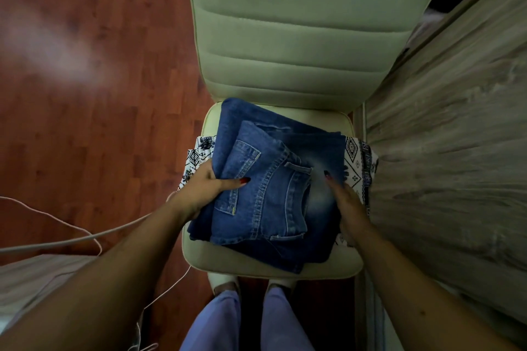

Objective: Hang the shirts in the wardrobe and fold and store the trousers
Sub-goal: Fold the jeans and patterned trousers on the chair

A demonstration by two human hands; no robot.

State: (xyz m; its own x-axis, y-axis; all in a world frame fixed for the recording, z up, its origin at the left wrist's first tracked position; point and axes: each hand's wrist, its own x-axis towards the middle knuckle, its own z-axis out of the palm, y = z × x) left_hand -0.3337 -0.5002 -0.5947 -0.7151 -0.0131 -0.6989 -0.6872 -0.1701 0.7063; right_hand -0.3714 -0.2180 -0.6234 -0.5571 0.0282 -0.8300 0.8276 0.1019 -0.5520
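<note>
A pair of blue jeans (pixel 271 179), folded into a thick bundle with a back pocket facing up, lies on the seat of a pale green chair (pixel 273 265). Under the jeans lies a white garment with a dark geometric print (pixel 358 162), sticking out on both sides. My left hand (pixel 208 188) grips the left edge of the jeans, thumb on top and fingers beneath. My right hand (pixel 345 202) presses on the right side of the bundle, fingers partly tucked at its edge.
The chair's padded backrest (pixel 299 23) rises behind the seat. A grey wood-grain wardrobe panel (pixel 456 165) stands close on the right. Red-brown wooden floor (pixel 85 94) lies to the left, crossed by a white cable (pixel 71 239). My legs in lilac trousers (pixel 228 322) stand before the chair.
</note>
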